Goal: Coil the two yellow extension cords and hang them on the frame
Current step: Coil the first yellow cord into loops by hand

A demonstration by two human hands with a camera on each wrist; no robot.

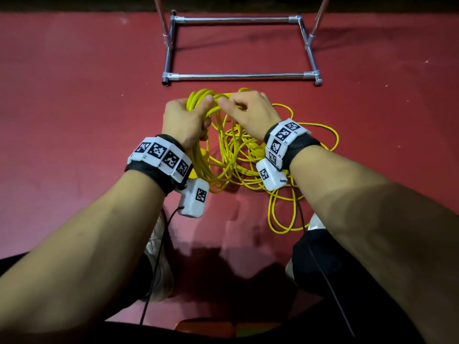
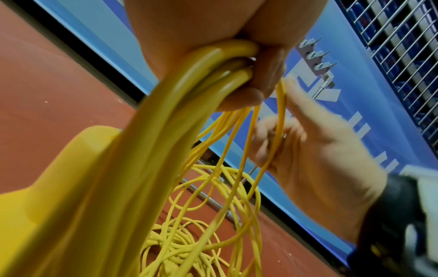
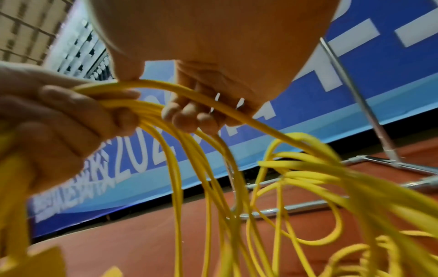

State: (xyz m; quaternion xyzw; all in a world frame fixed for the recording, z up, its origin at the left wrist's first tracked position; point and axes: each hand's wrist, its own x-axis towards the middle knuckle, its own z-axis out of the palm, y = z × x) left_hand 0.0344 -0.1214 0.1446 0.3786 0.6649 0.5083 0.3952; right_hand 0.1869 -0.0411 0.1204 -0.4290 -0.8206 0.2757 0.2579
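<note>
My left hand (image 1: 183,120) grips a bundle of yellow cord loops (image 1: 198,160) that hangs below it, and its fingers (image 2: 267,75) curl round several thick turns (image 2: 225,61). A yellow plug block (image 2: 59,178) hangs beside that bundle. Close against the left thumb, my right hand (image 1: 250,112) holds one strand (image 3: 213,106) between the thumb and curled fingers (image 3: 189,116). The rest of the yellow cord lies in a loose tangle (image 1: 255,148) on the red floor beneath both hands. The metal tube frame (image 1: 238,76) stands just beyond on the floor.
The frame's two uprights (image 1: 316,23) rise out of the head view. A blue banner (image 3: 308,105) runs along the wall behind it, with a wire grid rack (image 2: 403,46) and hooks (image 2: 315,54) above. My shoes (image 1: 159,264) and knees are at the near edge.
</note>
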